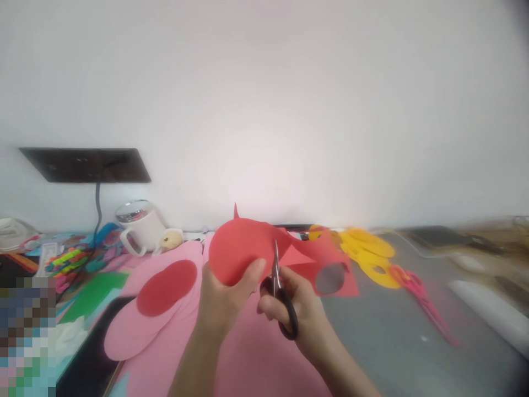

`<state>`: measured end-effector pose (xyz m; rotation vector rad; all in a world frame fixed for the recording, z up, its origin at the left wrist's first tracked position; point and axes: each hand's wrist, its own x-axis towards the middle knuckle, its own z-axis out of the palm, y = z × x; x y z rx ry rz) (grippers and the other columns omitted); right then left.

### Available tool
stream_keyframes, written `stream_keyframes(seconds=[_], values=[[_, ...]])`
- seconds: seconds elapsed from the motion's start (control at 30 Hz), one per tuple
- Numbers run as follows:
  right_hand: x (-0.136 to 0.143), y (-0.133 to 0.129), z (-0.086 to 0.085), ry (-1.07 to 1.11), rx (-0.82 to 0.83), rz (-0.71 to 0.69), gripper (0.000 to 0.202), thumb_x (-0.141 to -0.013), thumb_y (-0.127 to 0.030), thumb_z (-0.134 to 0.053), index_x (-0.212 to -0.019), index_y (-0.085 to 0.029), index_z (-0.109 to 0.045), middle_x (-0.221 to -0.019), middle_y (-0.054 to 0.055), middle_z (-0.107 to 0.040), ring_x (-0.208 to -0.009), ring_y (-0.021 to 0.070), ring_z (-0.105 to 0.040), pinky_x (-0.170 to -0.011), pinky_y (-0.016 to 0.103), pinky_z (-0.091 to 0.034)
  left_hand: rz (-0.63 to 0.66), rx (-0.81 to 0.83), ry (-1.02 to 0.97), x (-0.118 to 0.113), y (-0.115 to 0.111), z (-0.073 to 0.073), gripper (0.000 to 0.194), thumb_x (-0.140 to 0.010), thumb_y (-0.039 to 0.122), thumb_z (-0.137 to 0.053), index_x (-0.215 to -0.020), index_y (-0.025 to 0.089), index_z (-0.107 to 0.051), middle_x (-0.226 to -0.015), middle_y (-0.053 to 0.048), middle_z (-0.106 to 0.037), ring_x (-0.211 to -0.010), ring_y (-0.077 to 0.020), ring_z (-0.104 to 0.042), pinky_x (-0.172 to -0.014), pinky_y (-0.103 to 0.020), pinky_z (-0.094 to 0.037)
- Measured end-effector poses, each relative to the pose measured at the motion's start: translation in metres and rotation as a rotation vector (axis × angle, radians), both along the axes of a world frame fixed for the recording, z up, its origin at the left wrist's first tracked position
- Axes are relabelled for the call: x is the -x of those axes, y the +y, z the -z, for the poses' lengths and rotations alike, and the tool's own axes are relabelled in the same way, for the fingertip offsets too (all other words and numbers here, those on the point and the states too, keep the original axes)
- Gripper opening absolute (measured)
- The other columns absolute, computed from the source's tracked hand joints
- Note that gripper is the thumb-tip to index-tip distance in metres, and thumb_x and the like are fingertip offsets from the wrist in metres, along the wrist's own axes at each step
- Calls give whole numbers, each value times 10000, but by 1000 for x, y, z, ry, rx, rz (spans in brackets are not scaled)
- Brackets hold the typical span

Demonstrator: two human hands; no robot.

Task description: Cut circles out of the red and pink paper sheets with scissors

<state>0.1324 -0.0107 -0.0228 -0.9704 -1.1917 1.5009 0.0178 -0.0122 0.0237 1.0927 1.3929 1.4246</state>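
My left hand (225,300) grips a sheet of red paper (242,248) by its lower edge, thumb on top. The held part is rounded on its left side, and a thin pointed strip sticks up behind it. My right hand (300,300) has its fingers through the black handles of a pair of scissors (276,267). The blades point upward against the right side of the red paper. Red scrap paper (345,270) with a round hole spreads to the right behind my right hand. Below both hands lies pink paper (256,353).
A red paper disc (167,288) rests on pink paper ovals (132,333) at the left. Yellow paper pieces (367,251) and pink scissors (425,300) lie to the right on the grey surface (380,342). A white lidded mug (142,229) stands by the wall.
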Motion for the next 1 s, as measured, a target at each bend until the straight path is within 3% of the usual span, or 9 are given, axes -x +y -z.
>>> stream_keyframes(seconds=[0.13,0.37,0.67,1.0], values=[[-2,2,-1,25,-40,-19,411,-631,-403,-836,-748,-195,-501,-615,-49,-470,-564,108,-379,-510,236,-318,24,-2,42,2,-2,-4,224,-676,260,-662,-512,219,-514,-468,53,-514,-458,-113,-514,-452,-233,-417],[-4,2,5,24,-71,-31,439,-685,-518,-795,-808,-202,-516,-652,-39,-470,-586,123,-385,-518,249,-315,50,-1,22,3,-1,0,236,-672,281,-661,-502,228,-506,-458,62,-507,-457,-116,-527,-454,-232,-413],[-4,1,4,-13,-40,-19,354,-680,-376,-808,-746,-204,-506,-612,-59,-444,-560,105,-348,-499,233,-293,31,25,30,3,-1,-2,247,-655,291,-658,-497,219,-484,-457,67,-471,-441,-104,-479,-432,-229,-388],[-7,2,4,-83,-41,-3,194,-706,-282,-724,-747,-197,-554,-594,-49,-504,-541,112,-404,-482,231,-336,37,40,54,5,1,-1,235,-638,328,-649,-516,218,-480,-468,64,-434,-451,-105,-423,-440,-242,-356]])
